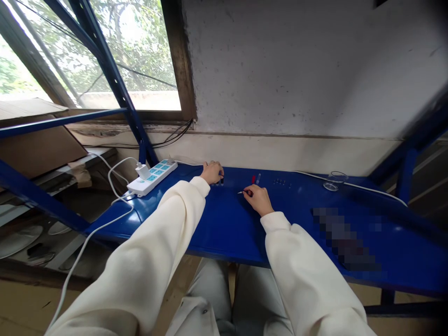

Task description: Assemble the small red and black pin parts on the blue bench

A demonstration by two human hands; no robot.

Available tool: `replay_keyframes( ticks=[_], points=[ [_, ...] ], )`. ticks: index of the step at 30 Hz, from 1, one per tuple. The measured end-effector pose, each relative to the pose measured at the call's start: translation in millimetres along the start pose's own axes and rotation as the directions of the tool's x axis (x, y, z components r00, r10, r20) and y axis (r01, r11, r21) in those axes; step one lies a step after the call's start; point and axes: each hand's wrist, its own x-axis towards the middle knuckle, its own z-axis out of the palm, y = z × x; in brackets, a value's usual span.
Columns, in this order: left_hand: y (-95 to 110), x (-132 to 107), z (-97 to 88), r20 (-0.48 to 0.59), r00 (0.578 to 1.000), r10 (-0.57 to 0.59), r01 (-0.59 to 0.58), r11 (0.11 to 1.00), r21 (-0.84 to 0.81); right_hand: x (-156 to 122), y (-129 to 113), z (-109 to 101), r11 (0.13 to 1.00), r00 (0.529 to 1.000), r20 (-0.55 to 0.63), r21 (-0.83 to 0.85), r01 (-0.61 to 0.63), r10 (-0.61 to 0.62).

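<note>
My right hand is closed in a pinch over the blue tabletop. From its fingertips a slim piece with a pale pointed tip, like part of a pen, sticks out to the left. Farther back and to the left, my left hand has its fingers curled down at a few small dark-ended pieces; what lies between the fingertips is hidden. Just beyond my right hand lie a small red piece, like a cap, and a clear tube. Several tiny parts are set out to their right.
A white power strip with a plugged-in charger and white cables lies at the left of the blue table. A clear glass dish stands at the back right. A blurred-out dark object lies at the right, and blue metal posts flank the table.
</note>
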Motion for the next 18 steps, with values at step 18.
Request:
replay_keyframes(
  ticks=[18],
  points=[
    [8, -10, -8.6, -0.072, 0.997, -0.013, 0.012, 1.0, -0.017, -1, 6, -12, 0.94, 0.948, -0.061, -0.12, -0.318, 0.313]
  ],
)
